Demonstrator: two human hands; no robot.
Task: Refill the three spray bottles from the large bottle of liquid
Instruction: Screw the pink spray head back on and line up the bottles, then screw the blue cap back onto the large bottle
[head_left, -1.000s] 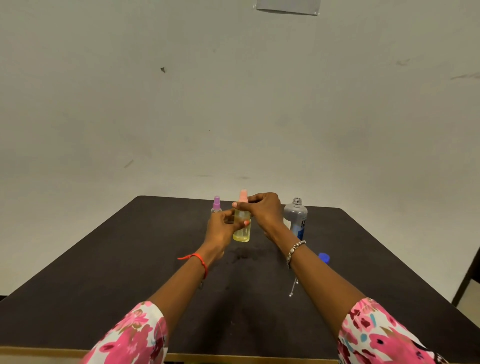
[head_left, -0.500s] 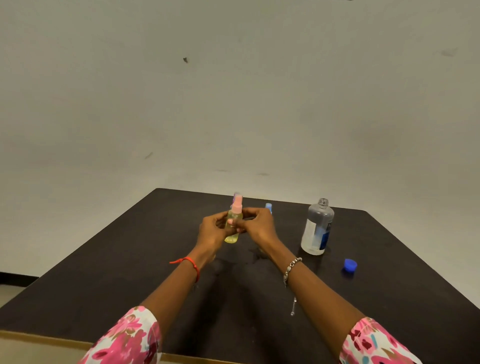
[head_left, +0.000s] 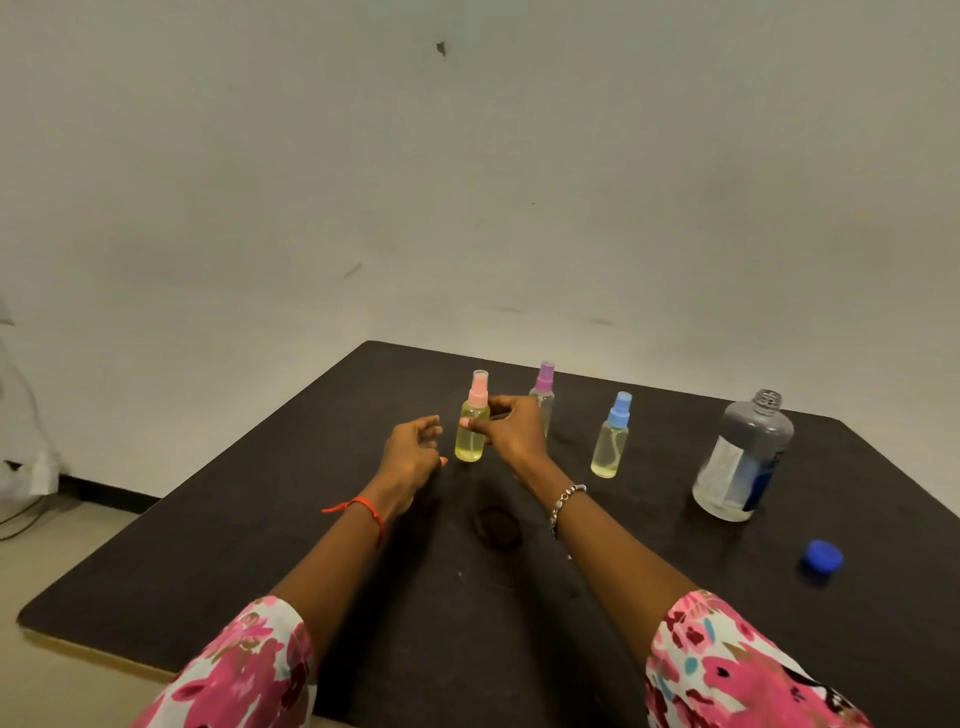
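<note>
Three small spray bottles stand upright on the dark table (head_left: 260, 545). The pink-capped spray bottle (head_left: 471, 431) holds yellow liquid, and my right hand (head_left: 511, 428) pinches its body from the right. My left hand (head_left: 413, 452) hovers just left of it, fingers apart and holding nothing. A purple-capped spray bottle (head_left: 544, 387) stands behind my right hand, partly hidden. The blue-capped spray bottle (head_left: 612, 436) with pale liquid stands further right. At the right, the large bottle (head_left: 743, 457) stands uncapped, with a little clear liquid at its bottom.
A blue screw cap (head_left: 823, 556) lies on the table in front of the large bottle. A dark ring mark (head_left: 498, 525) shows on the table between my wrists. Cables and a white adapter (head_left: 36, 467) sit by the wall at the far left.
The pink-capped bottle has been set down on the table further left. My left hand has let go of it and drawn back, while my right hand still holds it. The camera has turned left.
</note>
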